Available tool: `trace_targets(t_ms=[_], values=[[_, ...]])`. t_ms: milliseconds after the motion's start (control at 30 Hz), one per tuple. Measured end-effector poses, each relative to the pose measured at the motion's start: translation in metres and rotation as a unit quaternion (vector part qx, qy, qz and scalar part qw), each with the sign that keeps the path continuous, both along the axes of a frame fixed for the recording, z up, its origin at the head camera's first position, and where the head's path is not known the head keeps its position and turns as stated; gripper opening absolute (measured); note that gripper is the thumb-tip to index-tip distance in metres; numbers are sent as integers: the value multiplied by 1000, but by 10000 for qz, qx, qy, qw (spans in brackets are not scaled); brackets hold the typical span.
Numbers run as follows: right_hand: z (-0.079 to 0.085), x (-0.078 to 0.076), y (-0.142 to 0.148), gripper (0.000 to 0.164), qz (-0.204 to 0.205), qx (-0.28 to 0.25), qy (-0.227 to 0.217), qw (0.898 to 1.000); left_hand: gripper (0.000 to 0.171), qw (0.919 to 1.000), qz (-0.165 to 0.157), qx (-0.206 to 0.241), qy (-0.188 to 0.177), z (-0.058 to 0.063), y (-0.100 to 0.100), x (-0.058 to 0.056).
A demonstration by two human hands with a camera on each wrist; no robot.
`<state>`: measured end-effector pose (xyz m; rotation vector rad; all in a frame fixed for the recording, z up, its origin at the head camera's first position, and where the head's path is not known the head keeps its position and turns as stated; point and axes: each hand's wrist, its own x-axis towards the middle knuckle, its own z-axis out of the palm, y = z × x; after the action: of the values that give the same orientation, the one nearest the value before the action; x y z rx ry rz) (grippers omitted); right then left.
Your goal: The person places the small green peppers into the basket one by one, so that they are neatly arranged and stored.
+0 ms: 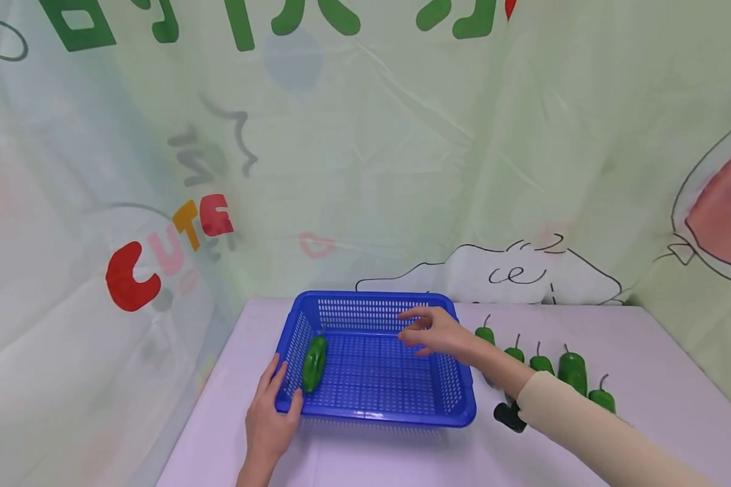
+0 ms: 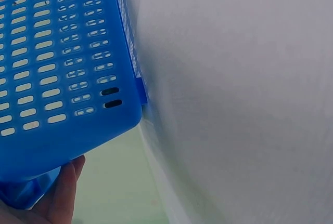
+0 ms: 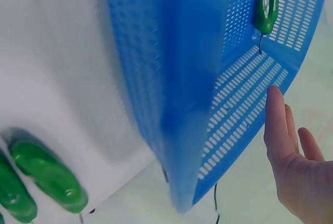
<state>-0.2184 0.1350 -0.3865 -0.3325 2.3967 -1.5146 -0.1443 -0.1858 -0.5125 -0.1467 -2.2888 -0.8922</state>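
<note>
A blue plastic basket (image 1: pixel 365 414) stands on the table, its side walls pierced with slots. My left hand (image 1: pixel 271 417) holds its front left corner, fingers along the left rim and thumb at the front; the left wrist view shows fingers (image 2: pixel 65 193) at the basket's rim. Inside, along the left wall, lies a green pepper (image 1: pixel 314 364), also seen in the right wrist view (image 3: pixel 268 5). Over the basket's right part hovers my right hand (image 1: pixel 435 331), fingers loosely bent, with nothing in them. The right wrist view shows this hand (image 3: pixel 299 167) apart from the basket wall.
Several green peppers (image 1: pixel 572 370) with thin stems lie right of the basket, some hidden by my right sleeve (image 1: pixel 575 416). A dark cylindrical thing (image 1: pixel 509 417) shows below that forearm. Printed cloth (image 1: pixel 365 169) hangs behind and beside the pale table (image 1: pixel 219 433).
</note>
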Motion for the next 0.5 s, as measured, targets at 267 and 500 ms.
trace_targets(t_ms=[267,500], values=[[0,8,28,51,-135,-63,18,9999,56,9999,-11,-16,121,-1,-1,0],[-3,13,61,56,-387,-133,-168,9990,56,9999,-40,0,107,-1,0,-1]])
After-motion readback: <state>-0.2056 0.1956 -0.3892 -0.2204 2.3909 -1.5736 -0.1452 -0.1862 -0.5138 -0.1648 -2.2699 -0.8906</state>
